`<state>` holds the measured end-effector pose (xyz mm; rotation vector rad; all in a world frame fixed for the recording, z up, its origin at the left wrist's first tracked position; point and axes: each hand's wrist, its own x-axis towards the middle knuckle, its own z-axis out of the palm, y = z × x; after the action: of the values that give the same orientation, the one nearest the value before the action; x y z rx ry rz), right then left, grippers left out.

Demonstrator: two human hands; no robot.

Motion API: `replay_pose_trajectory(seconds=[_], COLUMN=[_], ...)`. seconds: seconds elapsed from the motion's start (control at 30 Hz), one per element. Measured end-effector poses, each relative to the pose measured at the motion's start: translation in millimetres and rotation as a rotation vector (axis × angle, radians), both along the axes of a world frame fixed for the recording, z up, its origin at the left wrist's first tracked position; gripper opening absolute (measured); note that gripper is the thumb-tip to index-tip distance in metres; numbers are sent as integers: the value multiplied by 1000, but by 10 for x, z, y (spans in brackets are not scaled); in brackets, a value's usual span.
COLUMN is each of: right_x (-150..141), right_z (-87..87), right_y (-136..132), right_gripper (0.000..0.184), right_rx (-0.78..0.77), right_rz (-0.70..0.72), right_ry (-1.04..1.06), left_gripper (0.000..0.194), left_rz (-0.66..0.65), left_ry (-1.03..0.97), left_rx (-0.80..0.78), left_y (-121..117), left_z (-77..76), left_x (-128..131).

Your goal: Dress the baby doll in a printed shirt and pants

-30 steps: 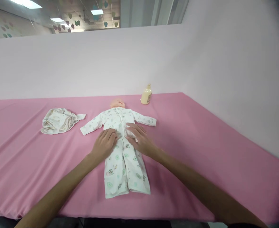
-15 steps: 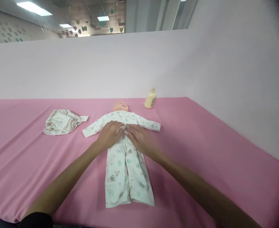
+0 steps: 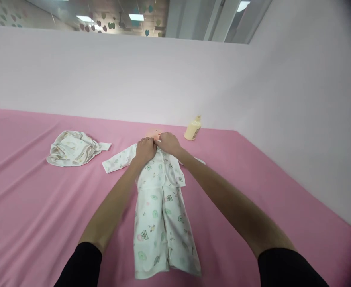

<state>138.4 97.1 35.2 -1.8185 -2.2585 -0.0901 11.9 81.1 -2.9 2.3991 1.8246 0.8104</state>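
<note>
A doll lies on its back on a pink sheet, its head [image 3: 154, 134] partly hidden behind my hands. It wears a white printed pajama top [image 3: 160, 173] with the sleeves spread out sideways, and matching pajama pants [image 3: 163, 231]. My left hand [image 3: 146, 150] is closed at the collar, with the fingers curled into the fabric. Beside it, my right hand [image 3: 169, 144] pinches the neckline just below the doll's chin. The fingertips nearly meet, and the bit of cloth between them is mostly hidden.
A crumpled white printed cloth [image 3: 73, 148] sits to the left on the pink sheet [image 3: 241, 191]. Behind the doll, to the right, stands a pale yellow pump bottle [image 3: 193, 128]. White padded walls [image 3: 118, 75] border the surface at the back and right.
Both hands have moved up from the middle of the pajama top to its collar. The top's lower front is now uncovered and lies over the pants' waist. The view has tilted slightly.
</note>
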Motion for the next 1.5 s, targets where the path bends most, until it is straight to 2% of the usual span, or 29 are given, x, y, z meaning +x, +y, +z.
replay_pose_trajectory(seconds=[0.13,0.37,0.57,0.77,0.87,1.0,1.13,1.23,1.37,1.5], right_x=[-96,-324,-324,-309,-256,-90,153,315,374,255], right_z=[85,216,304,413,418,369,258,140,44,119], right_y=[35,55,89,132,169,218,229,161,-78,-356], right_gripper=[29,27,27,33,24,5,18,21,23,32], right_rx=[-22,-41,-134,-194,-287,-431,-466,-430,-343,-312], right_rz=[34,134,100,47,24,1,-9,-39,-85,27], right_ry=[-209,-375,-437,-407,-314,37,431,608,703,529], left_gripper=[29,29,30,29,28,29,33,34,32,26], left_rz=[-2,-32,-39,-25,-32,-38,-57,-83,-115,-184], left_ry=[-13,-22,-36,-26,-18,-13,-14,-26,-36,-9], left_rx=[-20,-33,-55,-64,-70,-73,-55,-50,-84,-166], left_y=[35,61,49,39,39,39,36,40,42,-7], left_z=[-51,-80,-78,-85,-84,-82,-89,-86,-25,114], left_x=[0,-15,-32,-32,-37,-46,-50,-53,-91,-183])
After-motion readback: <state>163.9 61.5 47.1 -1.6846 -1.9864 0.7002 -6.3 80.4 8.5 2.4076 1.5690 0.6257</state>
